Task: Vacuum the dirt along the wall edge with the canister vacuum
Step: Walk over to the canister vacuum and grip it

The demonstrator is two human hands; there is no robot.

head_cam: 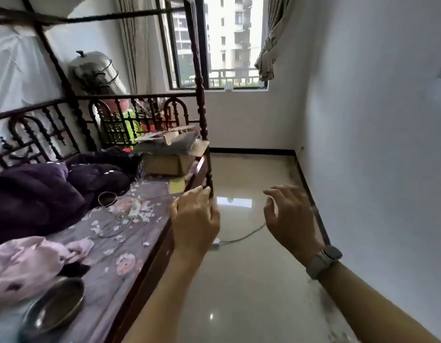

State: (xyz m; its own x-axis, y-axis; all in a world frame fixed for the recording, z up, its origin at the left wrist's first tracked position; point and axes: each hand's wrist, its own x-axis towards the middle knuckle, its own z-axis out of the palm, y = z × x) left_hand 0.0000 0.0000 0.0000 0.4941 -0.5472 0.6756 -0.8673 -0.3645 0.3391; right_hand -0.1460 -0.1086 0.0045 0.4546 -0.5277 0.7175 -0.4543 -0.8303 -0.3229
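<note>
Above the glossy floor (251,280), both hands are raised w/ nothing in them. Left hand (193,219) has fingers loosely bent, near the bed frame (150,263) corner post. Right hand (292,216), w/ a watch (323,261) on the wrist, has fingers spread and relaxed. Dirt (335,325) lies along the dark baseboard (311,191) at the right wall. Canister vacuum is not visible; a gray cord (244,236) crosses the floor.

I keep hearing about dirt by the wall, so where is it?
In the head view, the dirt lies on the floor at the lower right, along the dark baseboard of the right-hand wall, below the right hand's forearm.
</note>
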